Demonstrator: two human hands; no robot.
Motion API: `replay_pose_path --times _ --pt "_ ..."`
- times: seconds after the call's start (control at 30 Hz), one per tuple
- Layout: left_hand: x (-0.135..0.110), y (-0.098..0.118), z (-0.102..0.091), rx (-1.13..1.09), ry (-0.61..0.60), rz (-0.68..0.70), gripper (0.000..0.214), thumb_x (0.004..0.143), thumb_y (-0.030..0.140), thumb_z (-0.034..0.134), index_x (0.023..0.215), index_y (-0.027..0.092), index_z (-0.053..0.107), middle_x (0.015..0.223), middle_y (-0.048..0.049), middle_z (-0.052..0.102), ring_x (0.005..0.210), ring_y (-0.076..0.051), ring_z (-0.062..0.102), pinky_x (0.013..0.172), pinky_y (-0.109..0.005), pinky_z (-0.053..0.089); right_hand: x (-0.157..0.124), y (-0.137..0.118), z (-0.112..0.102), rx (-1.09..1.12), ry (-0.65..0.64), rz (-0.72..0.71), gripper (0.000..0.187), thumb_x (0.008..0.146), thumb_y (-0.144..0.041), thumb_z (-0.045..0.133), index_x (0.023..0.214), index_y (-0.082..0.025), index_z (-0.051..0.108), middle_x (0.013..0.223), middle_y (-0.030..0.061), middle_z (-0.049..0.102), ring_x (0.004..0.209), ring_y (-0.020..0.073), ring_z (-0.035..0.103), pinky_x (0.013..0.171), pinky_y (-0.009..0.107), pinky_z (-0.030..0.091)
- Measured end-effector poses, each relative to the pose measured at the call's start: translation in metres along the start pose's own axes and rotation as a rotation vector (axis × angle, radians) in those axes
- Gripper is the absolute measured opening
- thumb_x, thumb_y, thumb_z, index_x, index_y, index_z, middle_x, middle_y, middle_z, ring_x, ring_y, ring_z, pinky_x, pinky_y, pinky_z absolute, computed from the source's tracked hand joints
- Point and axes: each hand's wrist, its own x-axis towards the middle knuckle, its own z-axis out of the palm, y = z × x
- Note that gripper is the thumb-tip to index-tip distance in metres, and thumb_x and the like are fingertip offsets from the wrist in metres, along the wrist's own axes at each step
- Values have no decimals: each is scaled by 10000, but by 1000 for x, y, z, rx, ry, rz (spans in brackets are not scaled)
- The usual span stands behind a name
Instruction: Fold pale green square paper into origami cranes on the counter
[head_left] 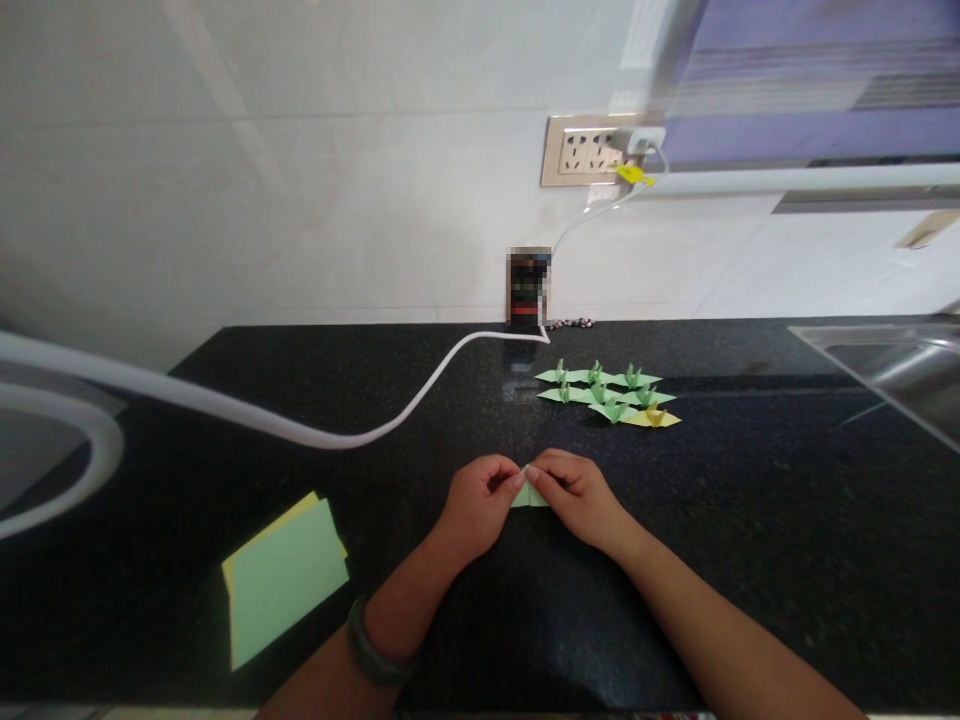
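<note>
Between my two hands is a small folded piece of light green paper [529, 495], with a crease down its middle. My left hand [484, 500] pinches its left side, thumb and fingertips pressed together. On the other side my right hand [577, 495] grips the paper in the same way, the two thumbs almost meeting at its top. The fingers hide much of the paper. Beyond my right hand stand several folded green paper cranes [598, 395] in rows, with a yellow paper crane [654, 417] at the near right end.
A stack of green and yellow paper sheets [289, 580] lies at the left on the black countertop [450, 640]. A white cable [360, 438] crosses the left side to a blurred-out device [529, 288] against the wall. At the right is a metal sink [900, 365]; a wall socket [585, 152] holds a charger.
</note>
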Motion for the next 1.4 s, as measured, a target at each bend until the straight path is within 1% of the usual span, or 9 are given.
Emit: replay_pose_path --times 0.13,0.37,0.5,0.63,0.77,1.0,1.27,1.33,1.4 --pt "-1 0 1 69 -10 17 199 758 309 454 699 153 564 644 -4 538 610 -114 477 558 -213 360 -1 1 1 -16 63 19 176 791 -257 473 680 -166 574 640 18 537 600 118 495 565 232 397" --pt "-2 9 0 167 -25 78 223 771 288 430 676 164 590 620 -2 549 602 -118 483 577 -221 351 -3 -3 3 -4 164 44 174 790 -251 466 668 -169 559 635 17 533 590 118 486 559 234 396" --pt "-2 11 -3 178 -21 70 246 782 297 413 700 167 606 626 -4 569 608 -122 498 586 -223 353 -4 -4 2 0 212 51 171 790 -258 465 672 -169 551 649 18 528 602 121 484 566 235 393" --pt "-1 12 -6 203 -4 63 243 782 283 410 657 166 583 607 -2 561 607 -121 498 582 -224 349 -3 1 -1 5 313 113 184 797 -277 456 661 -171 521 622 5 494 570 113 450 528 228 373" --pt "-1 14 -7 197 14 48 239 779 277 410 651 167 580 595 -4 558 597 -123 496 563 -224 344 -3 4 -2 22 330 150 189 796 -295 457 667 -171 517 602 -2 483 554 110 437 512 221 366" --pt "-1 15 -7 203 18 53 245 779 275 410 624 170 567 588 1 560 591 -121 501 564 -221 346 -3 3 -2 21 326 144 197 796 -303 455 661 -172 516 618 4 493 570 117 445 529 227 368" --pt "-1 13 -8 203 -1 41 249 781 293 409 655 171 585 615 -4 578 598 -120 511 567 -224 353 -3 2 -4 34 323 142 188 781 -293 469 654 -168 528 617 5 494 572 117 440 528 225 364" --pt "-1 10 -9 195 12 29 243 775 302 419 661 171 589 612 -5 580 587 -119 509 561 -225 356 -2 5 -7 52 355 163 188 769 -302 486 646 -166 529 601 0 485 560 113 433 511 220 354" --pt "1 7 -11 181 41 4 237 763 317 434 665 170 592 599 -3 579 569 -116 505 551 -225 358 0 12 -11 98 438 214 190 756 -322 505 654 -164 531 568 -12 461 520 104 406 470 211 327"
